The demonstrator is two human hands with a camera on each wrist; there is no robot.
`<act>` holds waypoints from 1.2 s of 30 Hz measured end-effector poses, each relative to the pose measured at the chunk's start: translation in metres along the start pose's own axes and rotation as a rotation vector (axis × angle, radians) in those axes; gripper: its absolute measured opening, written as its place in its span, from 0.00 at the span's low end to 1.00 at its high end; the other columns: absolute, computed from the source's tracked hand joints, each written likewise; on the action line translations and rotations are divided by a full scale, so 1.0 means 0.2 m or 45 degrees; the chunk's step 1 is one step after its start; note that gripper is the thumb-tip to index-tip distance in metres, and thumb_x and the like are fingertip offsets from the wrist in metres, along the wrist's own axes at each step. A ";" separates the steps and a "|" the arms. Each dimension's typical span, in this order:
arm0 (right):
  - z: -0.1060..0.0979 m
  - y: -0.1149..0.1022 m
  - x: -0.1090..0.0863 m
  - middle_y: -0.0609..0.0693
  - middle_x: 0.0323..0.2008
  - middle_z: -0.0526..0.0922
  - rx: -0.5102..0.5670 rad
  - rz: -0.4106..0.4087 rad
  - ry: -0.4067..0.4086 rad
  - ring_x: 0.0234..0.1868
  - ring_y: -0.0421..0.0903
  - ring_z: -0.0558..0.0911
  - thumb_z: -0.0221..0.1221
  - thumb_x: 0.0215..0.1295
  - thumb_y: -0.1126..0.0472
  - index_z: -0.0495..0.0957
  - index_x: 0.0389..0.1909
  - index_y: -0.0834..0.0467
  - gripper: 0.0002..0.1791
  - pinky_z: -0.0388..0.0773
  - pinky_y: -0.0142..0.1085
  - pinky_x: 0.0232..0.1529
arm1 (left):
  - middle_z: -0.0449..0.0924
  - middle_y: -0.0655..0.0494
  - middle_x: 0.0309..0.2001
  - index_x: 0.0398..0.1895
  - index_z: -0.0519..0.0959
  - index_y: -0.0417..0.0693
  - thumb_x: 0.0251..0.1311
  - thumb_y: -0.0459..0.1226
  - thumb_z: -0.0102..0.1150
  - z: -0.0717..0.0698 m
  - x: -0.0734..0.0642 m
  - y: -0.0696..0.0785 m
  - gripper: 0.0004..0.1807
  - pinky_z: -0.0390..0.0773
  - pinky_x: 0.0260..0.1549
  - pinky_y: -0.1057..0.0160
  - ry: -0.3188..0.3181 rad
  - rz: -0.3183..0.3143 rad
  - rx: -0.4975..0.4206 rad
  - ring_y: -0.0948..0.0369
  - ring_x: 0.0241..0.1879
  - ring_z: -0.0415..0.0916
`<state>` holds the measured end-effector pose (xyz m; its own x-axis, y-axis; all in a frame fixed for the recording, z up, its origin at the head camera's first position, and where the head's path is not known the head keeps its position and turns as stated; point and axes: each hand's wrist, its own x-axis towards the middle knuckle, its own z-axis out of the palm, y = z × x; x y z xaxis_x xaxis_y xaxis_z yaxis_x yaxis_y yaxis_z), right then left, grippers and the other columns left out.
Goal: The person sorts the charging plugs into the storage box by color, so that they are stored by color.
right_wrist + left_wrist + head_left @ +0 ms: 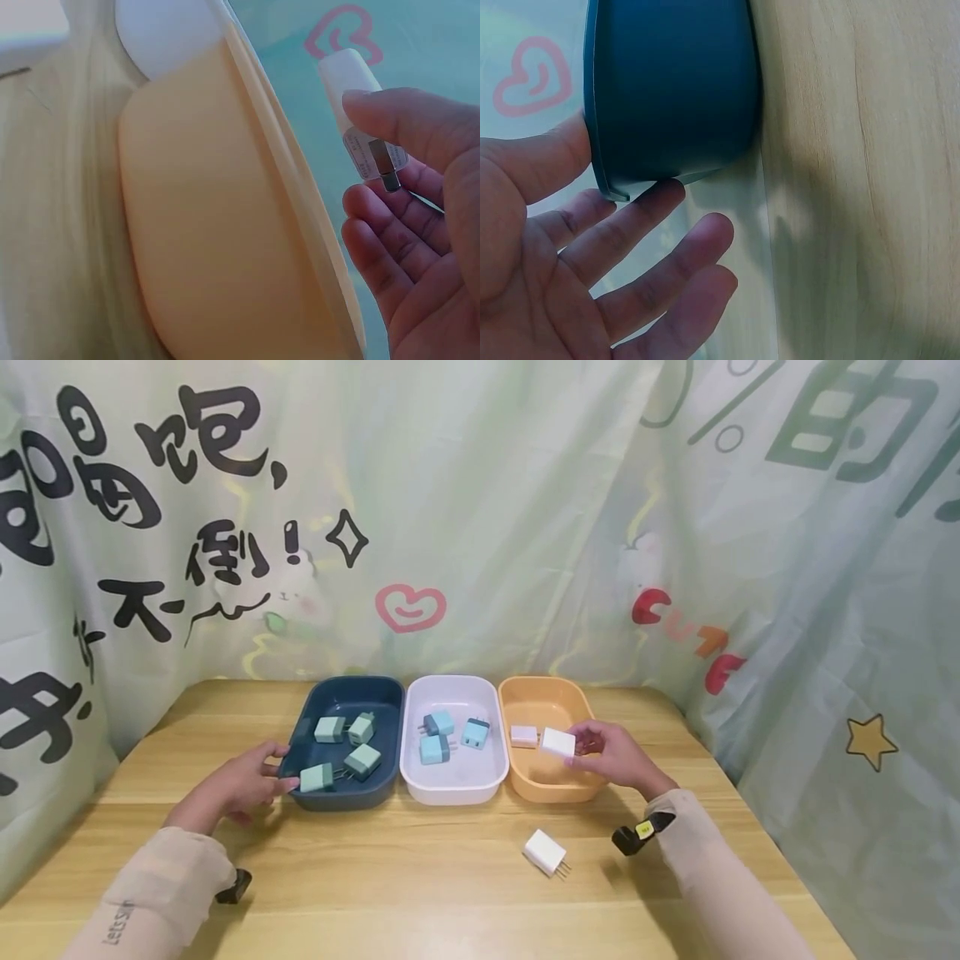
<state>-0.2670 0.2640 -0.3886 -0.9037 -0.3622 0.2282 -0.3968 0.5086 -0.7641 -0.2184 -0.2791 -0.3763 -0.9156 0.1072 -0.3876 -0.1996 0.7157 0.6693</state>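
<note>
Over the orange bin (558, 787), my right hand (611, 752) pinches a white charger plug (558, 742) between thumb and fingers. In the right wrist view the metal prongs of this charger plug (352, 112) point toward the palm. A pinkish-white charger plug (523, 737) lies inside the orange bin, left of the held one. My left hand (243, 781) is at the left side of the dark blue bin (348, 799); in the left wrist view its thumb touches the rim and the fingers extend loosely along the bin (675, 82). Several green charger plugs (363, 761) lie in that bin.
Between the dark blue and orange bins stands a white bin (453, 795) with 3 light-blue charger plugs (435, 749). Another white charger plug (545, 852) lies on the wooden table (390, 885) in front of the orange bin. A printed curtain (487, 527) hangs behind the table.
</note>
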 end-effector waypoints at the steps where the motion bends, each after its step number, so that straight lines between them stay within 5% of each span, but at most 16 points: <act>1: 0.00 0.01 0.01 0.54 0.33 0.81 0.001 0.013 -0.004 0.35 0.47 0.81 0.72 0.49 0.69 0.77 0.45 0.69 0.22 0.79 0.33 0.37 | 0.57 0.24 0.66 0.70 0.51 0.38 0.64 0.46 0.61 0.00 0.00 0.00 0.41 0.81 0.28 0.49 0.002 0.000 0.002 0.45 0.44 0.75; 10: -0.03 -0.05 0.08 0.55 0.33 0.81 -0.013 0.040 -0.042 0.37 0.52 0.82 0.71 0.50 0.71 0.77 0.46 0.70 0.22 0.79 0.35 0.38 | 0.56 0.24 0.66 0.70 0.50 0.38 0.65 0.45 0.60 0.00 0.00 0.01 0.40 0.80 0.29 0.49 0.003 0.003 -0.005 0.44 0.45 0.74; 19: -0.05 0.04 0.17 0.56 0.37 0.82 0.007 0.018 -0.046 0.40 0.53 0.83 0.73 0.50 0.66 0.77 0.49 0.69 0.25 0.80 0.34 0.38 | 0.56 0.23 0.65 0.70 0.51 0.38 0.66 0.44 0.60 0.00 -0.01 0.01 0.39 0.80 0.29 0.48 0.008 0.012 -0.017 0.44 0.44 0.75; 27: -0.04 -0.13 0.19 0.64 0.39 0.81 0.005 0.022 -0.075 0.44 0.65 0.80 0.69 0.52 0.73 0.75 0.49 0.75 0.23 0.80 0.43 0.44 | 0.56 0.23 0.65 0.70 0.51 0.38 0.66 0.44 0.60 0.01 -0.01 0.00 0.39 0.80 0.28 0.49 0.011 0.011 -0.022 0.45 0.44 0.75; 36: -0.02 0.08 0.33 0.60 0.40 0.82 -0.030 0.070 -0.059 0.44 0.57 0.80 0.71 0.54 0.67 0.76 0.50 0.69 0.23 0.78 0.36 0.40 | 0.57 0.24 0.65 0.70 0.52 0.39 0.65 0.45 0.60 0.01 -0.01 0.00 0.39 0.81 0.27 0.50 0.015 -0.023 -0.012 0.45 0.44 0.75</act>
<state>-0.3334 0.2515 -0.3830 -0.9163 -0.3683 0.1575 -0.3505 0.5470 -0.7602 -0.2169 -0.2779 -0.3764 -0.9158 0.0865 -0.3922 -0.2191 0.7108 0.6684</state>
